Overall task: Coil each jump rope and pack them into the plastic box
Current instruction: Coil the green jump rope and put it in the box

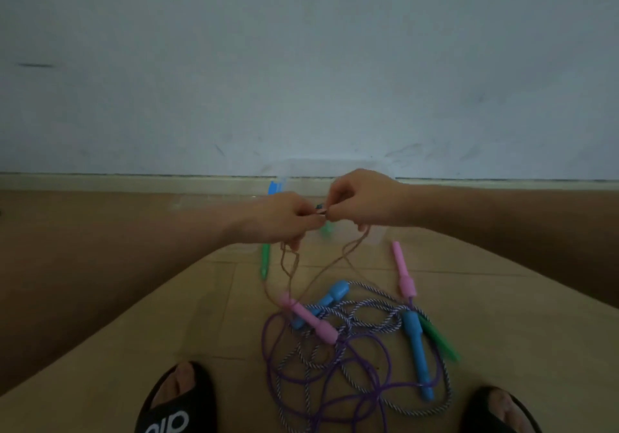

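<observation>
1. Both hands, left hand [284, 220] and right hand [363, 203], are pinched on a thin pinkish rope [303, 273] raised above the floor.
2. Purple rope [284, 370] and braided rope [365, 310] are left tangled, uncoiled.
3. Clear plastic box [301, 168], barely discernible behind, is judged unpacked.

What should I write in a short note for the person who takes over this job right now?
Left hand and right hand both pinch a thin brownish cord, raised above the floor.
The cord hangs down toward the pink handles.
The other ropes, with blue handles and green handles, lie tangled on the floor.
The plastic box stands behind the hands.
Done: no rope looks coiled.
Left: coil each rope, pack all.
</observation>
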`<state>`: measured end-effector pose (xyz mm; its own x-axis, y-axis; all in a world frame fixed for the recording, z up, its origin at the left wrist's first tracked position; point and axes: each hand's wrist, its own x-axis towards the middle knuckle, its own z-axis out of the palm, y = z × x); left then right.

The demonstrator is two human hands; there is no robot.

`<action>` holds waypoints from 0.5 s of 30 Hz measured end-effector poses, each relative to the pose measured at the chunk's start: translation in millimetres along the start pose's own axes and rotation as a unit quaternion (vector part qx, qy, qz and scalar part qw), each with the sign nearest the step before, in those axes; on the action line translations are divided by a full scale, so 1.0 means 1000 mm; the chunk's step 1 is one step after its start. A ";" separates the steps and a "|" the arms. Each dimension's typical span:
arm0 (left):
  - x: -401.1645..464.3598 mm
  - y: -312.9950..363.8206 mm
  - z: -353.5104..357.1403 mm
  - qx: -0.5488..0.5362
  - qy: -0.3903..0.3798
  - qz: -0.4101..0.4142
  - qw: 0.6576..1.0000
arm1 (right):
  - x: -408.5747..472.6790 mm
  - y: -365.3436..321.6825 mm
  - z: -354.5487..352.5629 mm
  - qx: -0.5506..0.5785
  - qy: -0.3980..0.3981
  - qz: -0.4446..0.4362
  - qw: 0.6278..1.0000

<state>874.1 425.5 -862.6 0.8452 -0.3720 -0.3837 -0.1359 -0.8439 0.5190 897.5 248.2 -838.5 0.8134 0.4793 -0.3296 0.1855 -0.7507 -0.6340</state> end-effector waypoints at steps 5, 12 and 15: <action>-0.029 0.030 -0.046 0.016 0.123 0.005 0.992 | -0.030 -0.005 -0.036 -0.064 -0.053 0.027 0.996; -0.052 0.048 -0.058 -0.323 0.215 -0.028 0.921 | -0.057 -0.006 -0.020 -0.012 0.012 0.029 0.999; -0.064 0.051 -0.048 -0.341 0.191 -0.018 0.920 | -0.065 -0.007 0.002 -0.094 -0.013 0.026 0.995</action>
<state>837.8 424.4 -775.1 0.9804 -0.0767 -0.1813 0.1416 -0.3650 0.9202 842.1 223.0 -814.7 0.8103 0.4476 -0.3783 0.2456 -0.8455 -0.4742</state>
